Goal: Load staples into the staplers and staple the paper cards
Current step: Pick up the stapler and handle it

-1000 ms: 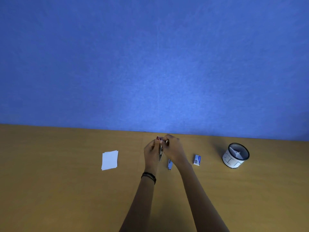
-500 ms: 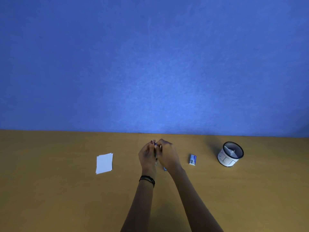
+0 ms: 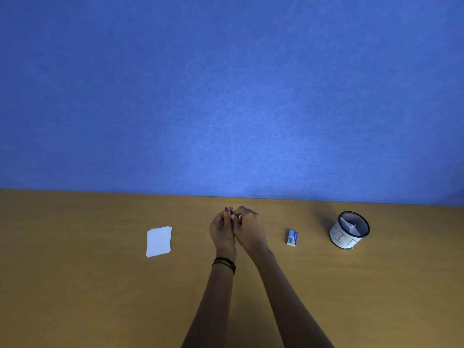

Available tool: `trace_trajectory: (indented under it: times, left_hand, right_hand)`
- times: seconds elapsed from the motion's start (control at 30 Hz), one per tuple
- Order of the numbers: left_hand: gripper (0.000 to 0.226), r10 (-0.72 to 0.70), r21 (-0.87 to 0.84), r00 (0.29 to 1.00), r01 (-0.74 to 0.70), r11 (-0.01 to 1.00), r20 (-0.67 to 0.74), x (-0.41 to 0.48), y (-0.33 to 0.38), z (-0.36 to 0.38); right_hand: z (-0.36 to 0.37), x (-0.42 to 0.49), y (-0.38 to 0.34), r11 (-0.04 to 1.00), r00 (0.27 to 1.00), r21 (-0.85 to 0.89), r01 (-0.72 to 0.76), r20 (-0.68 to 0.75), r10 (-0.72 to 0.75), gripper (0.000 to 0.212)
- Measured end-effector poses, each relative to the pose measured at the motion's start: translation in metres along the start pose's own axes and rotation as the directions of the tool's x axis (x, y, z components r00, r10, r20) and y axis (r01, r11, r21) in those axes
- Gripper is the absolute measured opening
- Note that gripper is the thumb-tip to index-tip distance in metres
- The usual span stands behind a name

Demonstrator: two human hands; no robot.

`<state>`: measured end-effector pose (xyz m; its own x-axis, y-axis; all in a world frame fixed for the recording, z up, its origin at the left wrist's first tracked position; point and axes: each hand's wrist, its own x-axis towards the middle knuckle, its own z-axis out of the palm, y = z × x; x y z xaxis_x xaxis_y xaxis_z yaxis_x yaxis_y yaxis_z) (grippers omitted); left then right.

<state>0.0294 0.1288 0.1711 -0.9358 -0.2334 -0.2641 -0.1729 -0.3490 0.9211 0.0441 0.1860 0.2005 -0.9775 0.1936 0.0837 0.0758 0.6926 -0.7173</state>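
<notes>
My left hand (image 3: 222,231) and my right hand (image 3: 249,231) are pressed together at the middle of the wooden table (image 3: 100,285), both closed around a small blue stapler (image 3: 232,214). Only a sliver of the stapler shows between the fingertips; the rest is hidden by the hands. A small stack of white paper cards (image 3: 159,241) lies flat to the left of the hands. A little blue and white staple box (image 3: 292,237) lies to the right.
A round white cup with a dark rim (image 3: 349,230) stands at the right, with white paper inside. A blue wall (image 3: 226,96) rises straight from the table's far edge. A dark band circles my left wrist (image 3: 224,264).
The hands have closed tighter over the stapler, which showed more a second ago. The blue piece below the hands is now hidden. The view has shifted slightly.
</notes>
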Motion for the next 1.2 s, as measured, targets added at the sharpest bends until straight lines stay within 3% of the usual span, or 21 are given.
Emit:
trace_trajectory:
  times: [0.2,0.47,0.67,0.8,0.97,1.2]
  left_hand:
    - [0.023,-0.051,-0.068,0.999,0.050,0.996,-0.005,0.001,0.003,-0.006]
    - [0.023,-0.030,-0.029,0.997,0.033,0.999,0.075,0.003,0.003,-0.018]
    - [0.017,0.004,0.077,0.996,-0.010,0.997,0.084,0.010,0.004,-0.021]
    - [0.028,0.002,0.112,0.998,-0.010,0.994,0.065,0.010,0.005,-0.021]
    - [0.022,-0.021,0.133,0.999,0.018,0.991,0.026,0.010,0.000,-0.019]
    - [0.024,-0.039,0.135,0.999,0.037,0.990,0.013,0.012,-0.002,-0.015]
  right_hand:
    - [0.001,0.001,-0.003,0.999,0.998,-0.035,-0.018,0.052,0.019,0.020]
    - [0.007,0.004,-0.005,0.968,0.987,-0.249,0.037,0.158,0.003,0.027]
    - [0.010,0.003,-0.006,0.984,0.995,-0.176,0.039,0.101,-0.022,0.028]
    - [0.015,-0.002,-0.007,0.988,0.997,-0.153,-0.002,0.079,0.015,0.029]
    - [0.016,-0.007,-0.007,0.993,0.997,-0.109,-0.049,0.055,0.055,0.030]
    - [0.015,-0.005,-0.009,0.983,0.994,-0.166,-0.075,0.066,0.087,0.030]
